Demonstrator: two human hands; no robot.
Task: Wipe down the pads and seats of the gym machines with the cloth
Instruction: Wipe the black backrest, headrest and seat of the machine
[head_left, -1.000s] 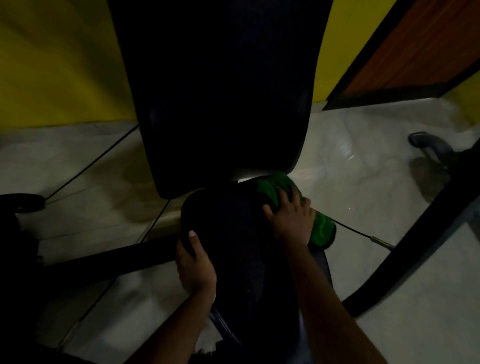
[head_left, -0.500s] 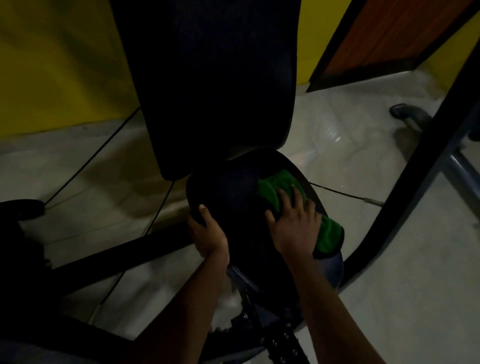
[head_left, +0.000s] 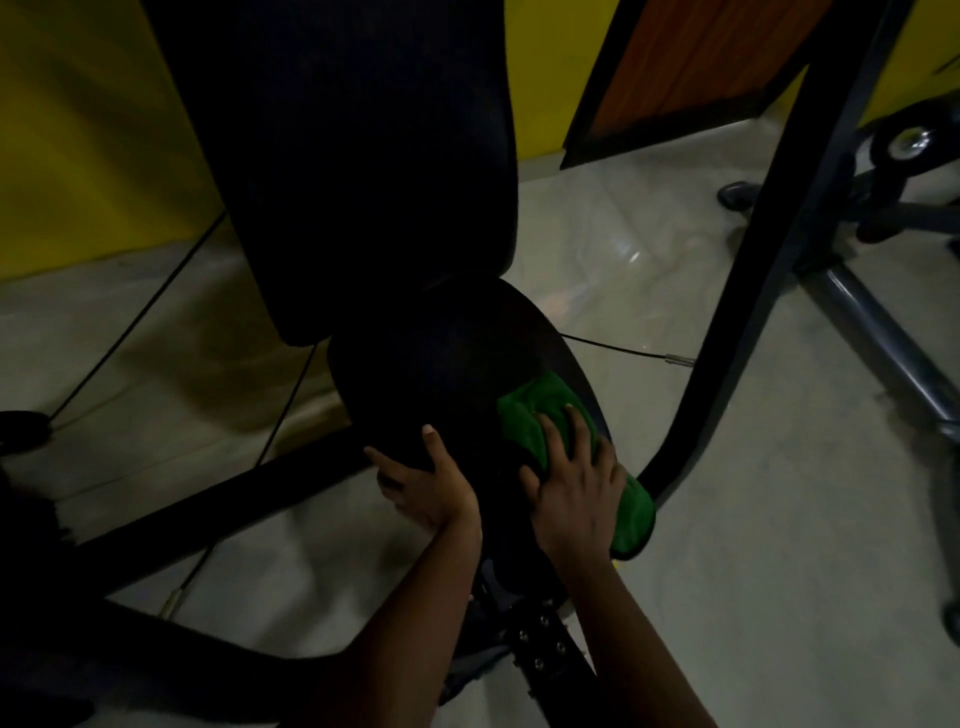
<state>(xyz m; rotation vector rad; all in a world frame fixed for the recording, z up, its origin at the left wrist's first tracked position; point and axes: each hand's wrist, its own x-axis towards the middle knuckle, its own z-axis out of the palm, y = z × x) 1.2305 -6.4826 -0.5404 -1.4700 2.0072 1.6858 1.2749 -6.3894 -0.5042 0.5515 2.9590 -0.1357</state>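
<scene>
A black padded seat (head_left: 441, 374) sits below a tall black back pad (head_left: 353, 156) of a gym machine in dim light. A green cloth (head_left: 540, 410) lies on the seat's right front part, hanging a little over the edge. My right hand (head_left: 576, 483) presses flat on the cloth with fingers spread. My left hand (head_left: 426, 478) grips the seat's left front edge, thumb on top.
A curved black frame bar (head_left: 743, 291) rises close to the right of the seat. A thin cable (head_left: 618, 347) runs behind it. A black floor beam (head_left: 218, 499) lies at left. Another machine's legs (head_left: 872, 312) stand at right. Yellow wall (head_left: 93, 135) and a brown door (head_left: 701, 67) are behind.
My right hand has slid the cloth from the back of the seat toward its front right edge. My left hand kept hold of the seat's left edge. The view shifted.
</scene>
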